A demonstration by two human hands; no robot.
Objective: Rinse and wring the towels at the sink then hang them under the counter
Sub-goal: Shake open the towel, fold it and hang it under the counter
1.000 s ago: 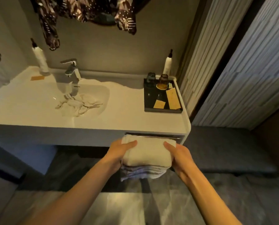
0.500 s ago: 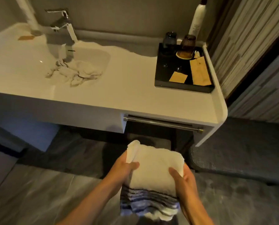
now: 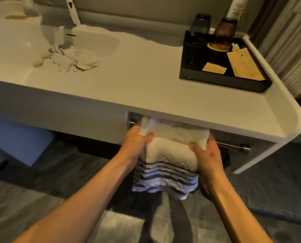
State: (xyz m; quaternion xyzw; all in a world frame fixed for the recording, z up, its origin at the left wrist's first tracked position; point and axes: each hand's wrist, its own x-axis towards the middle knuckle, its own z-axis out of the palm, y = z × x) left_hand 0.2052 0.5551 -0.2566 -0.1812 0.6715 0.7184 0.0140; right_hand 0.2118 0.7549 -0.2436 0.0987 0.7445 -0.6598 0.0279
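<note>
Now, key relation: we are holding the striped towel (image 3: pixel 170 155) just in front of the rail (image 3: pixel 232 146) under the desk (image 3: pixel 146 88); rail running left-right, towel's top fold reaching over it.
Grip: left hand (image 3: pixel 135 142) and right hand (image 3: pixel 206 155) are pinching the towel's sides, equally near.
Sink (image 3: pixel 97 41): we are seeing a crumpled towel (image 3: pixel 67 60) lying inside.
Room: black tray (image 3: pixel 186 72) sitting well right; tiled floor (image 3: pixel 23 199) below.

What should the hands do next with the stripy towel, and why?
Probably smooth the striped towel down and let go. Its top edge already goes up over the metal bar under the counter, and the striped end hangs below. The left hand and right hand grip its two sides. Another crumpled towel waits in the sink.
</note>
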